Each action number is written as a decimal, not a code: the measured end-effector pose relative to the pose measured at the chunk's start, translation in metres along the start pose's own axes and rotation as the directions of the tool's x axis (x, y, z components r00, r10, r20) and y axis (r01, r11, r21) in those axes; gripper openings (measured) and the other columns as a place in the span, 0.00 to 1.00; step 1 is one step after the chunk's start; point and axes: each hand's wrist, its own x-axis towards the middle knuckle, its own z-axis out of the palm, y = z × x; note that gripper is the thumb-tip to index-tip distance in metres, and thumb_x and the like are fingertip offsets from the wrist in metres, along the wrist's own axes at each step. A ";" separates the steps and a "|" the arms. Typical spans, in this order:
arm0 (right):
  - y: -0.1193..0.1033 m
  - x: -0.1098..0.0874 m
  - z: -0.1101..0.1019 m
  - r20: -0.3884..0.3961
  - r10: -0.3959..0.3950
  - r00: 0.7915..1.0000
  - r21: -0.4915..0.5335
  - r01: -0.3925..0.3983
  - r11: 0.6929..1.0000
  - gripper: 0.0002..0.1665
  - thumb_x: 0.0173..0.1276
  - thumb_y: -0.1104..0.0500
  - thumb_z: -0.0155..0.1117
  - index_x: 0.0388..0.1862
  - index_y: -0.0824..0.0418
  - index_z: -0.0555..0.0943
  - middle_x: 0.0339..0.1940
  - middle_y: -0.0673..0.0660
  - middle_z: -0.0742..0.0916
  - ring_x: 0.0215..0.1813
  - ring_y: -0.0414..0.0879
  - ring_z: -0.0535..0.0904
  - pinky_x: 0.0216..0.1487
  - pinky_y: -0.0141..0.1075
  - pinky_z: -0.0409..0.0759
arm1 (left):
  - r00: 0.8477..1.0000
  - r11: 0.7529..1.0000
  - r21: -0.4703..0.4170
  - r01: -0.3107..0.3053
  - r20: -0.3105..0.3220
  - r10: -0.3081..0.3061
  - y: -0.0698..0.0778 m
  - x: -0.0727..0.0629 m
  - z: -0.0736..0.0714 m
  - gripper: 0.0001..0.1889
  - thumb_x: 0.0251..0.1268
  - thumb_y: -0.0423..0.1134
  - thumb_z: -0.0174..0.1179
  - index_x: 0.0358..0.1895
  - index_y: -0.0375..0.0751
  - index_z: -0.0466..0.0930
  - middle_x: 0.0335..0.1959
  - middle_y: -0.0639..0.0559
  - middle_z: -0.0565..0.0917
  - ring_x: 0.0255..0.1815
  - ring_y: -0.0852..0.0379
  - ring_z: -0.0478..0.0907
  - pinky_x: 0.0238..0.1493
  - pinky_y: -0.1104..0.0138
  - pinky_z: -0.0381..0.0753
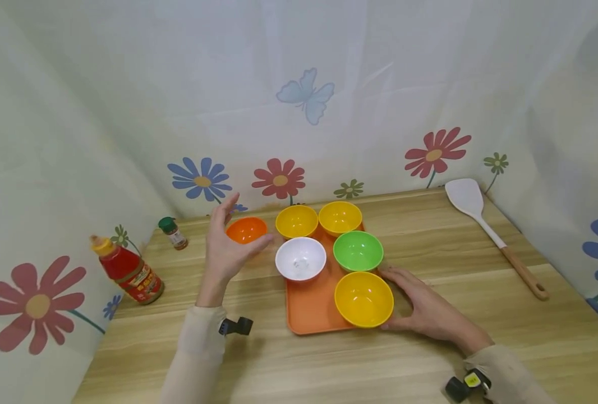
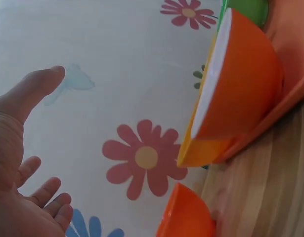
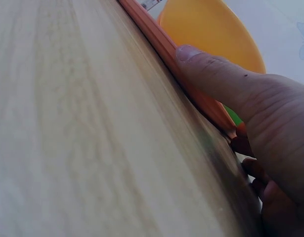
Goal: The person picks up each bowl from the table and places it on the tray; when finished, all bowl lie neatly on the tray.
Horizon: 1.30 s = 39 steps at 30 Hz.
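Note:
My left hand [image 1: 230, 247] is raised beside a small orange bowl [image 1: 248, 229] at the tray's left, thumb and fingers spread wide. In the left wrist view the same hand [image 2: 28, 163] is apart from the bowls, nothing in its grasp. My right hand [image 1: 425, 306] rests at the right side of an orange tray [image 1: 309, 308], thumb and fingers spread along its edge. The right wrist view has the thumb [image 3: 216, 74] at the tray's rim, close to the front yellow bowl [image 1: 364, 300]. Also on the tray are a white-lined bowl [image 1: 300, 259] with orange outside and a green bowl [image 1: 358, 251].
Two more yellow bowls [image 1: 297, 222] stand at the tray's far end. On the left are a red sauce bottle [image 1: 132, 272] and a small green-capped spice jar [image 1: 173, 233]. A white spatula [image 1: 486, 221] with a wooden handle lies at right. Flowered cloth [image 1: 203, 112] borders the table.

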 end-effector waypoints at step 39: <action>-0.001 0.000 -0.002 0.005 0.006 1.000 -0.004 -0.006 1.000 0.70 0.54 0.24 0.85 0.89 0.51 0.67 0.87 0.57 0.72 0.85 0.65 0.68 0.81 0.75 0.66 | 0.925 0.922 -0.065 0.381 0.030 -0.380 -0.116 -0.007 0.007 0.64 0.59 0.44 0.87 0.92 0.39 0.50 0.89 0.37 0.63 0.86 0.38 0.66 0.88 0.48 0.64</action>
